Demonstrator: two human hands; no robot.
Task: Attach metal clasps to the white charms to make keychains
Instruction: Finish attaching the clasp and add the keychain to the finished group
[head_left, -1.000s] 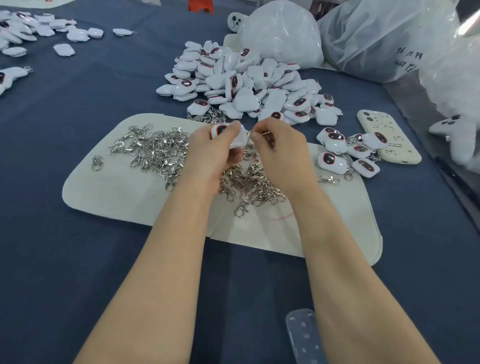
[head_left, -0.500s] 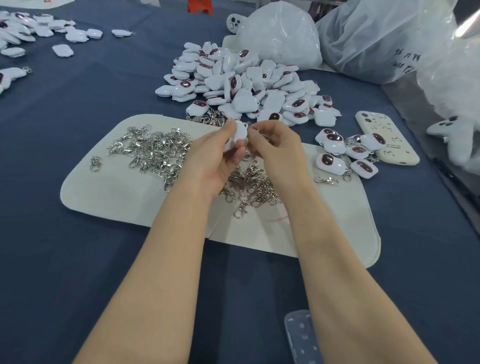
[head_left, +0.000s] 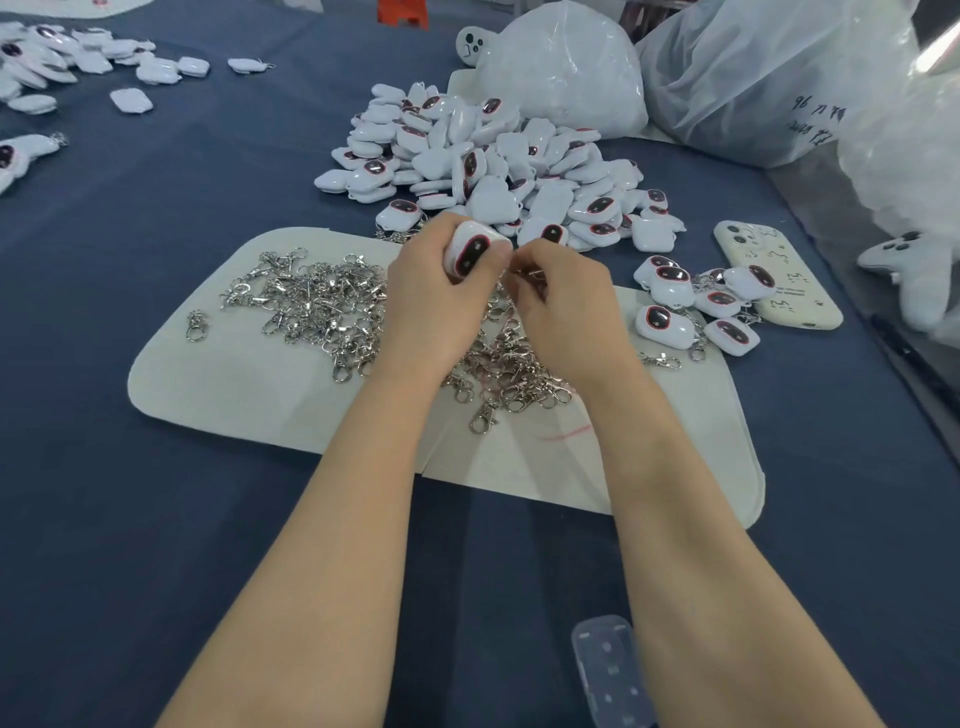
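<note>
My left hand grips a white charm with a dark oval face turned toward me, held above the white mat. My right hand pinches a small metal clasp right beside the charm's edge; most of the clasp is hidden by my fingers. A heap of loose metal clasps lies on the mat under and left of my hands. A big pile of white charms sits just behind the mat. Several charms with clasps attached lie at the mat's right end.
A cream phone lies face down right of the finished charms. Large clear plastic bags stand at the back and right. More white charms are scattered at the far left on the blue cloth. A translucent plastic piece lies near me.
My left hand has turned the charm so its dark oval face shows toward me. My right hand stays close at its edge with the clasp.
</note>
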